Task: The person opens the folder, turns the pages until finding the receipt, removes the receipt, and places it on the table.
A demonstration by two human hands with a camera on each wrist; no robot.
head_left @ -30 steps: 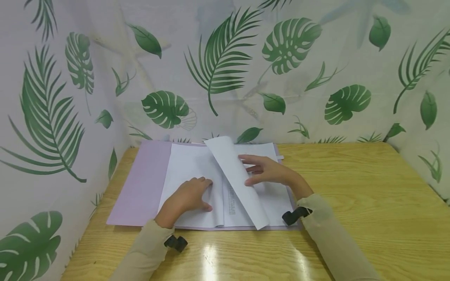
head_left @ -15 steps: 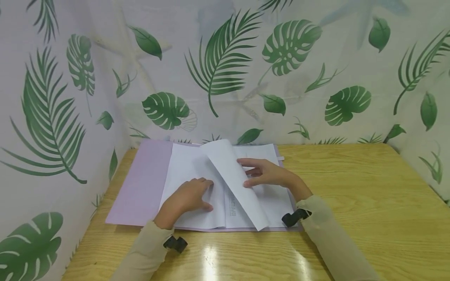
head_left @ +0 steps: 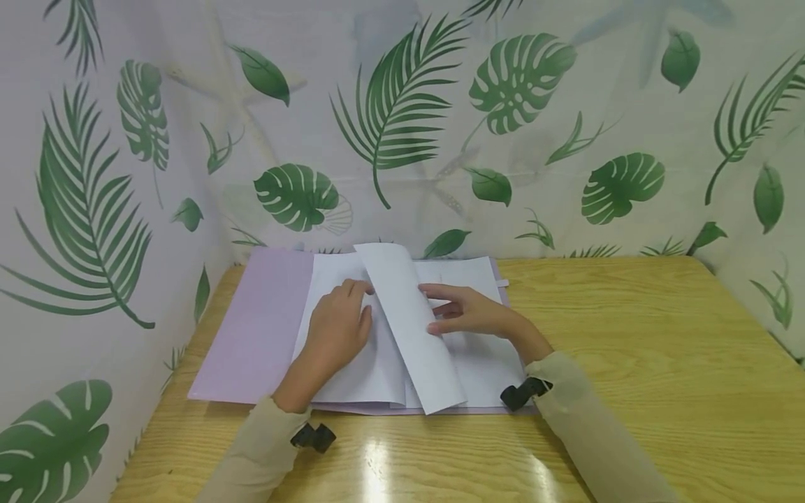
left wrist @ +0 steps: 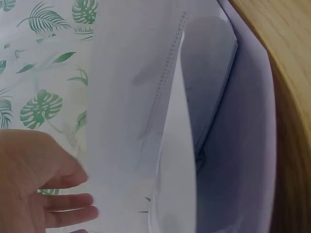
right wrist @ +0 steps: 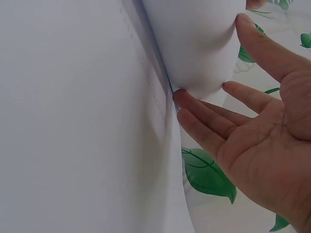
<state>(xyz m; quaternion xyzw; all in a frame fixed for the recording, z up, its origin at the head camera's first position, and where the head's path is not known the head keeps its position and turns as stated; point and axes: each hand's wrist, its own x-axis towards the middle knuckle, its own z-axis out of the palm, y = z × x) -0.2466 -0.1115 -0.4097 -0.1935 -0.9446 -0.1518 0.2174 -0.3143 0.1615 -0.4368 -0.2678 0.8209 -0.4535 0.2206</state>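
Note:
A lilac folder lies spread on the table, holding white pages. Over its middle stands a turned-up white sheet, curled and slanted in the head view. My right hand touches this curled sheet from the right. Its thumb and index fingertips press on the curve, fairly straight, while the other fingertips reach in by the sheet's lower edge in the right wrist view. My left hand is over the left page, fingers loosely bent, fingertips right by the sheet's left edge. Printed lines show on a page in the left wrist view.
The wooden table extends to the right and in front of the folder. Behind and to the left hangs a white cloth with green leaf prints. A small white tab sticks out at the folder's right edge.
My left hand has moved farther up the left page, toward the curled sheet. The sheet has shifted left, its lower end most, and my right hand has gone slightly left with it.

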